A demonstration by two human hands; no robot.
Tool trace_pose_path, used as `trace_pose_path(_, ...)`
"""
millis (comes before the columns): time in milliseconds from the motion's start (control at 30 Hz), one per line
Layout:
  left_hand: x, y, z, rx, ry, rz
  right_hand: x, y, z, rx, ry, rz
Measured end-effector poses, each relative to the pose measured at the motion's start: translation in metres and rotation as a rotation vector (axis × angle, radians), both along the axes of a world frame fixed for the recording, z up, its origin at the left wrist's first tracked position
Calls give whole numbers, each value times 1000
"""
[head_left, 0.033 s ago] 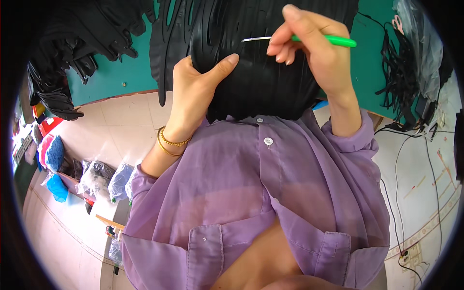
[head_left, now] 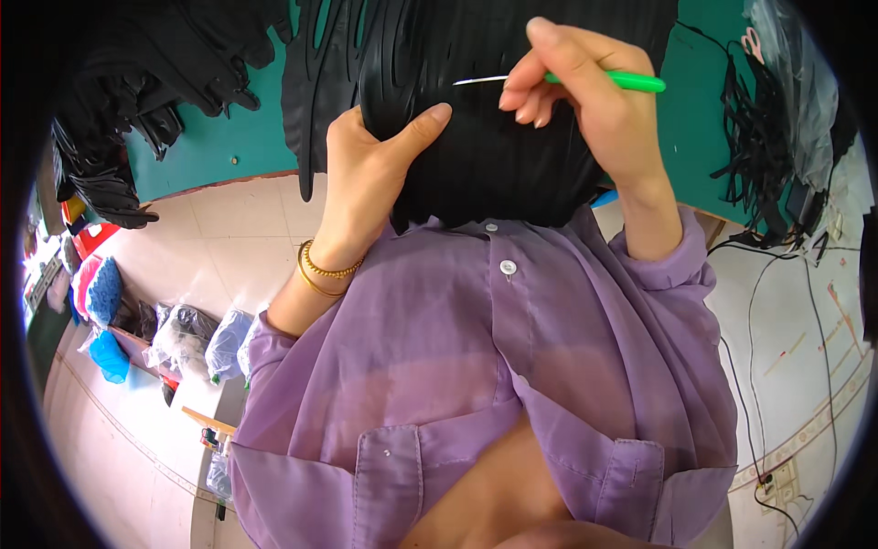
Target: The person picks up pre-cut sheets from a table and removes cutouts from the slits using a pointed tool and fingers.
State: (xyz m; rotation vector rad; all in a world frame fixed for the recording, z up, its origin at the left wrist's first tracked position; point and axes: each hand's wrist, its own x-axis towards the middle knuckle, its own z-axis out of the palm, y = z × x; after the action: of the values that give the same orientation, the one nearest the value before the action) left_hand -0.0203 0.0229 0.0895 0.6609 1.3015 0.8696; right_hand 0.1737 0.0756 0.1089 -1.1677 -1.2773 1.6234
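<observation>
A mass of black hair strands (head_left: 485,174) hangs in front of my chest, over a purple buttoned shirt (head_left: 476,366). My left hand (head_left: 366,183) grips its left side, thumb pressed flat on the strands; gold bangles (head_left: 325,273) circle that wrist. My right hand (head_left: 585,91) pinches a thin hook tool with a green handle (head_left: 631,82). Its metal tip (head_left: 476,80) points left and lies against the hair just above my left thumb.
More black hair bundles (head_left: 137,119) hang on the teal wall (head_left: 219,137) at the upper left. Black cords (head_left: 759,137) dangle at the right, with cables trailing over the pale tiled floor. Blue and white bags (head_left: 183,334) sit on a low shelf at the left.
</observation>
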Motion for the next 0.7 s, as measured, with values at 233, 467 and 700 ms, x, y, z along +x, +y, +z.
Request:
trace_pose_path(233, 2, 1, -2, 92, 132, 4, -3, -5, -10, -50, 25, 15)
trace_pose_path(467, 1, -1, -4, 124, 156, 30, -6, -5, -8, -45, 4, 39)
trace_pose_path(700, 10, -7, 8, 251, 362, -8, -19, -9, -25, 688, -487, 113)
